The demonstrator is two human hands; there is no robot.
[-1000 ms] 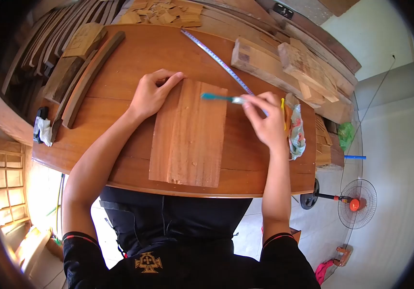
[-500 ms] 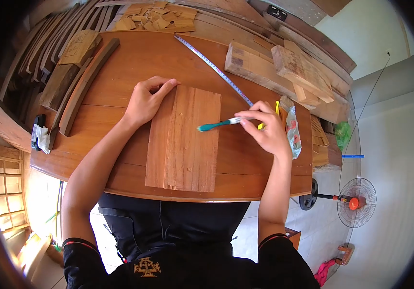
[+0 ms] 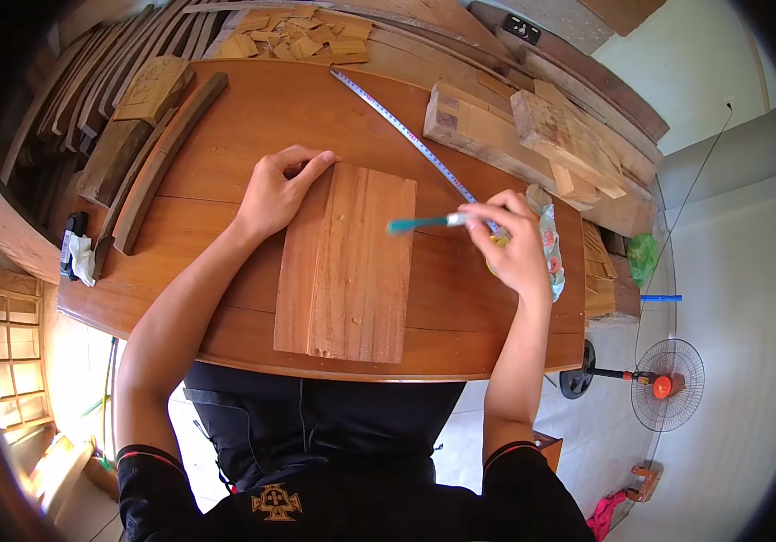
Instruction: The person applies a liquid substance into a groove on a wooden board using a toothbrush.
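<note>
My left hand [image 3: 281, 188] grips the upper left corner of a reddish-brown wooden block [image 3: 361, 262], its thumb along the top edge. The block lies at the table's front, a ridge running down its length and small pits in its face. Between thumb and fingers, my right hand [image 3: 512, 239] pinches a slim teal tool with a white section [image 3: 419, 223]. The tool's teal tip is blurred and overlaps the block's right side. Behind that hand, a tape measure [image 3: 406, 135] has its blade drawn out toward the far edge; its yellow case is partly hidden by my fingers.
Dark wooden strips [image 3: 166, 167] lie at the left of the brown table [image 3: 243, 108], near a small black item with white tissue [image 3: 79, 257]. Thick planks [image 3: 478, 131] are stacked at the back right. A crumpled plastic wrapper [image 3: 550, 244] sits beyond my right hand. A fan [image 3: 668, 386] stands at right.
The teal tool's tip has moved slightly right and up over the block, with my right hand shifting right. My left hand keeps its hold on the block.
</note>
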